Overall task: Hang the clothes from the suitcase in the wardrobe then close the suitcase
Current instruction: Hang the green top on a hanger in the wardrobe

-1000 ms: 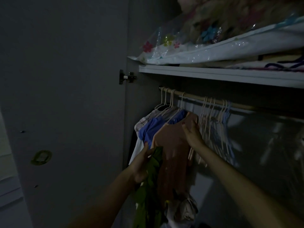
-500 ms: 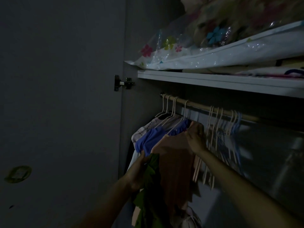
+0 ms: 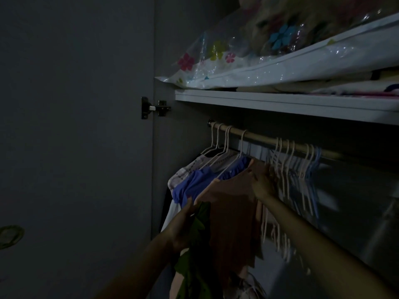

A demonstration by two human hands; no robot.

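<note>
1. Nearest the camera, the left hand (image 3: 185, 221) grips a bunched green garment (image 3: 198, 255) low in front of the wardrobe. Its fingers are curled round the cloth, which hangs down below the hand. This piece is not yet on the rail, so by my reading it is left to hang.

2. Just beyond, the right hand (image 3: 262, 183) reaches up to the shoulder of a brown top (image 3: 231, 212). The light is dim, so I cannot tell whether its fingers pinch the top's hanger or only press against the empty hangers (image 3: 289, 169) bunched beside it.

3. Further in, a blue garment (image 3: 200, 182) and a pale patterned garment (image 3: 183, 173) hang on white hangers from the wooden rail (image 3: 259, 138), left of the brown top. Some hanging looks done, though which pieces came from the suitcase cannot be told.

4. Above the rail, a shelf (image 3: 280, 102) carries a clear flowered storage bag (image 3: 259, 61).

5. The suitcase is out of view, so closing it is presumably outstanding.
</note>
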